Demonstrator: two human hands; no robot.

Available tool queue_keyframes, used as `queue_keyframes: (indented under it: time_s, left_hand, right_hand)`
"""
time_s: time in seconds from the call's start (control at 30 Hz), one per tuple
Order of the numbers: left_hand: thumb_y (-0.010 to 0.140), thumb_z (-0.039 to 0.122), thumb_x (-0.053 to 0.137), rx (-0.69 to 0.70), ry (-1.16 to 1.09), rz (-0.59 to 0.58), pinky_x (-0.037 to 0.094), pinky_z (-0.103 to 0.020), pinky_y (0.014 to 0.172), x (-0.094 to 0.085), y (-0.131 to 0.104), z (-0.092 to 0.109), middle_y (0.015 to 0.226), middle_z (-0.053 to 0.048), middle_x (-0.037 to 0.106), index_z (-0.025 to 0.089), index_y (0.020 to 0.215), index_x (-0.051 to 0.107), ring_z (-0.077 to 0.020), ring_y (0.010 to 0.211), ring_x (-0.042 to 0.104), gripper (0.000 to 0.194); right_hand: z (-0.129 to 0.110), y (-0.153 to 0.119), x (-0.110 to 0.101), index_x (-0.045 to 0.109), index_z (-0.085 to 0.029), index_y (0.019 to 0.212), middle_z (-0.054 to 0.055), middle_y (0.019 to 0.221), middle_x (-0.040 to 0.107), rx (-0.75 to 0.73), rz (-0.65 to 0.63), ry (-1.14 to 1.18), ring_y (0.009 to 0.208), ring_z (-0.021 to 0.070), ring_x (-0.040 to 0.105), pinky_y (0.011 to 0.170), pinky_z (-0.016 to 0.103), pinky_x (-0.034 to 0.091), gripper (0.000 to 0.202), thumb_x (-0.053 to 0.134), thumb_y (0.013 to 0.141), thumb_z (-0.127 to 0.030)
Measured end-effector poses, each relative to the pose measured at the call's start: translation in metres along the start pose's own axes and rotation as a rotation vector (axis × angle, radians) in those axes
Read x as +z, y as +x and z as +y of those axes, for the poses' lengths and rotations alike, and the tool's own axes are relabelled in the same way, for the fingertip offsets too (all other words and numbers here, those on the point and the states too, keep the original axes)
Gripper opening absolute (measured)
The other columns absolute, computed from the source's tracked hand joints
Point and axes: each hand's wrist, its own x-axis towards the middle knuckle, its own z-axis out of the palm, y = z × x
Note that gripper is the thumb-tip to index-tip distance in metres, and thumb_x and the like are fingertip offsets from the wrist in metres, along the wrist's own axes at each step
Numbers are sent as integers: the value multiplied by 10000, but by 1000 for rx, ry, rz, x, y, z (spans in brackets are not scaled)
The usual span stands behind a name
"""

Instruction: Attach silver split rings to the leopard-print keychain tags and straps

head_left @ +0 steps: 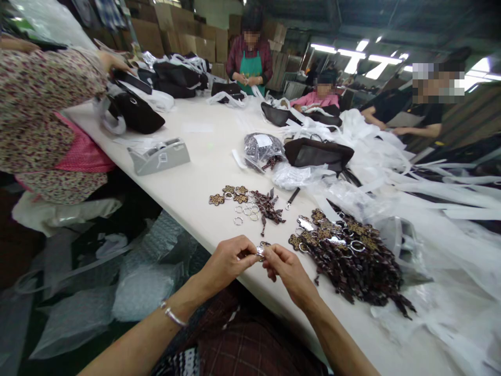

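Observation:
Close to the table's near edge, my left hand [231, 257] and my right hand [285, 266] meet, both pinching one small leopard-print flower charm [262, 249] with a shiny metal part. Fingers cover most of it, so I cannot tell whether a ring is on it. Beyond my hands lie several flower charms [216, 199], loose split rings [247, 211] and a little heap of dark beaded tassels [270, 206]. To the right of my right hand is a large pile of leopard-print keychains [352, 256] with rings and dark tassels.
A grey tape dispenser [158, 156] stands at the table's left edge. Further back are a plastic bag of tassels [263, 146], a black bag [319, 154] and a short black strap [293, 198]. White strips and plastic wrap [391, 141] cover the right side. Several co-workers surround the table.

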Motion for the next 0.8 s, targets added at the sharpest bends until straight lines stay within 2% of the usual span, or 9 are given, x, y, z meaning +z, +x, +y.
queue_keyframes:
  time_s: [0.07,0.13,0.3,0.47,0.63,0.73,0.8]
  left_hand:
    - [828,217,655,-94,-46,-1,402,-217,596,4,-3,-1,707,4,635,158,774,668,-119,652,559,81]
    - [816,235,663,-205,-212,-44,418,-209,584,8,-8,-4,686,10,632,150,787,656,-118,633,574,90]
    - [798,366,708,-470,-675,-199,514,-266,698,18,-24,-18,776,-38,701,119,855,664,-148,701,651,258]
    - [742,351,776,-515,-755,-217,505,-242,695,20,-35,-29,757,-36,705,109,834,701,-137,701,646,269]
    - [725,356,785,-573,-855,-231,520,-268,715,13,-35,-29,770,-44,726,128,820,694,-163,734,671,263]
    - [704,350,796,-572,-825,-162,513,-256,701,10,-35,-29,751,-49,729,119,779,698,-158,715,666,261]
    - [691,349,798,-577,-808,-99,520,-275,728,9,-34,-31,780,-64,740,119,766,696,-171,736,676,263]
  right_hand:
    - [-1,-3,0,625,-183,789,-26,680,576,-58,15,-129,569,102,492,530,221,402,270,662,849,-444]
    - [0,-9,1,651,-188,778,-30,644,575,-105,33,-283,574,112,500,539,226,399,207,685,838,-383]
    - [11,-23,1,709,-198,741,2,678,663,-244,85,-568,628,142,573,598,248,414,144,689,838,-304]
    - [21,-26,0,737,-206,758,15,729,711,-283,53,-591,667,152,624,637,247,439,87,704,827,-247]
    - [19,-19,4,745,-214,769,13,732,718,-314,9,-579,667,151,635,644,245,449,98,700,835,-271]
    - [14,-8,-1,738,-219,808,5,734,718,-251,0,-576,669,156,635,638,245,454,98,693,839,-300]
    - [10,2,-8,720,-216,841,10,756,713,-208,86,-661,684,166,631,650,258,453,141,651,870,-336]
